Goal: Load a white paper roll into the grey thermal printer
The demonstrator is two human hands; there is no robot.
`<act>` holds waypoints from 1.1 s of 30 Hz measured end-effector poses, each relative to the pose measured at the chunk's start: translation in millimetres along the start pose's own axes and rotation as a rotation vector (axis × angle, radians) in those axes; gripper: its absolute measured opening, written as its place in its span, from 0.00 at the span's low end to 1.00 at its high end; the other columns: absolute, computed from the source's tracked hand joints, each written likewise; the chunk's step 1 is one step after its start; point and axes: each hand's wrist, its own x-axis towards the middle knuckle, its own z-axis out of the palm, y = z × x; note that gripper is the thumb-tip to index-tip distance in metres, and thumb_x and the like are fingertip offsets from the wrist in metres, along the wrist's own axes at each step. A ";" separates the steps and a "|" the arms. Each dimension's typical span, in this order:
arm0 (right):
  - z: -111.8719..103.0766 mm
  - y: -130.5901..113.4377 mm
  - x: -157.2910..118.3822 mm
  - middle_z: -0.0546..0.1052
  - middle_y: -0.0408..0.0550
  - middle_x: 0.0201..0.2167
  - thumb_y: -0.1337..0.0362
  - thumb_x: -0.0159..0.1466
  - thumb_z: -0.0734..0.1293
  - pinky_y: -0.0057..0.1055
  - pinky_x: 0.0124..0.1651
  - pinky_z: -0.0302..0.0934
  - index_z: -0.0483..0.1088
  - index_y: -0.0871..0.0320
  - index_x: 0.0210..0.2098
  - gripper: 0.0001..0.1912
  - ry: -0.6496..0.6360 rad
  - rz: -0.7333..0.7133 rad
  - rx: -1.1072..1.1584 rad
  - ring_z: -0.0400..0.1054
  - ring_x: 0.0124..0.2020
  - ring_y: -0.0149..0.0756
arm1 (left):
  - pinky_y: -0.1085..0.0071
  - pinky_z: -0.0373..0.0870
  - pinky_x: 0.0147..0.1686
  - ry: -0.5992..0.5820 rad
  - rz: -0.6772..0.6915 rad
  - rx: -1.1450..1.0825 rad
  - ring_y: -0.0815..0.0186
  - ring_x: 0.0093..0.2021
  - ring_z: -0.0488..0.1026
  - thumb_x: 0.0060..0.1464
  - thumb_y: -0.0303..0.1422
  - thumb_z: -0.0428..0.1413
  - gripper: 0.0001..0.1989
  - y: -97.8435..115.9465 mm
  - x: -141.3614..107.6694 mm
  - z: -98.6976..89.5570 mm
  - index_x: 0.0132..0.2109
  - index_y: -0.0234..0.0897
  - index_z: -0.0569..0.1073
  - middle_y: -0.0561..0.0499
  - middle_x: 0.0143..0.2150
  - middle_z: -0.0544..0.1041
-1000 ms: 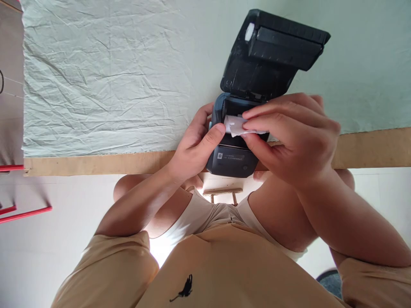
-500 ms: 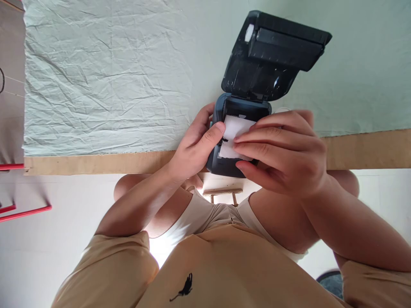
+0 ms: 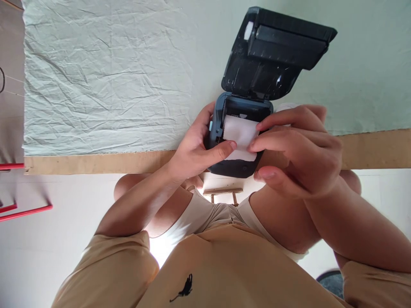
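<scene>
Pale green cloth, wrinkled at left, covers a table whose bare wooden edge runs across the middle of the head view, the only one. Below it are a light floor, a red frame at far left, and the seated person's lap.

Right of centre at the near side of the table, overlapping the edge, is a dark printer. Its lid stands open, hinged back away from the person. White paper lies over the opening, its loose end reaching onto the near face.

The left hand is clamped on the printer's left side, its thumb reaching over onto the paper. The right hand is spread: two fingertips touch the paper's right edge while the thumb stands apart, below them. How hard they press cannot be told. Something round and white is partly hidden behind this hand.

Good handling here seems to call for a firm left grip, so the printer does not rock, and light fingertips keeping the paper flat and square to the opening. Uneven pushing from the right could skew or crease it.
</scene>
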 end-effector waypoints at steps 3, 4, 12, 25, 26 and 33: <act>-0.6 7.0 0.7 0.86 0.43 0.38 0.52 0.88 0.63 0.50 0.50 0.70 0.78 0.48 0.49 0.14 0.094 0.005 -0.096 0.86 0.45 0.45 | 0.53 0.95 0.51 -0.052 0.006 -0.035 0.47 0.55 0.93 0.52 0.65 0.86 0.63 -8.7 1.0 1.6 0.85 0.52 0.71 0.44 0.66 0.90; -1.1 9.5 0.7 0.88 0.46 0.42 0.53 0.86 0.65 0.51 0.50 0.71 0.79 0.48 0.52 0.12 0.117 0.022 -0.138 0.85 0.46 0.47 | 0.53 0.94 0.48 -0.037 -0.009 -0.046 0.47 0.53 0.94 0.53 0.65 0.85 0.68 -12.5 1.6 1.4 0.90 0.54 0.64 0.43 0.67 0.89; -1.4 16.2 -7.1 0.76 0.70 0.84 0.44 0.86 0.62 0.66 0.69 0.80 0.68 0.49 0.80 0.30 -0.002 0.208 -0.230 0.73 0.88 0.73 | 0.66 0.89 0.35 -0.190 0.043 -0.110 0.50 0.52 0.96 0.50 0.50 0.87 0.76 -34.5 5.8 -11.6 0.92 0.61 0.50 0.43 0.77 0.86; -1.5 48.2 -3.6 0.82 0.59 0.69 0.43 0.79 0.72 0.58 0.64 0.86 0.74 0.49 0.84 0.39 0.175 0.010 0.003 0.85 0.69 0.60 | 0.57 0.94 0.43 -0.133 -0.023 -0.096 0.44 0.57 0.95 0.45 0.50 0.89 0.81 -25.7 5.7 -8.0 0.92 0.59 0.48 0.38 0.81 0.84; -2.4 47.6 -2.6 0.84 0.58 0.67 0.44 0.78 0.74 0.55 0.59 0.87 0.76 0.49 0.83 0.38 0.189 -0.007 0.037 0.88 0.66 0.59 | 0.57 0.95 0.44 -0.118 -0.017 -0.094 0.44 0.57 0.95 0.47 0.52 0.88 0.79 -26.6 6.2 -8.1 0.92 0.59 0.49 0.39 0.79 0.85; 1.7 24.6 -6.2 0.91 0.47 0.48 0.48 0.86 0.67 0.54 0.56 0.76 0.81 0.46 0.65 0.17 0.152 0.127 -0.140 0.91 0.53 0.53 | 0.58 0.97 0.59 0.026 -0.054 -0.083 0.45 0.71 0.94 0.63 0.52 0.83 0.63 -6.9 -7.7 2.1 0.92 0.58 0.58 0.45 0.79 0.86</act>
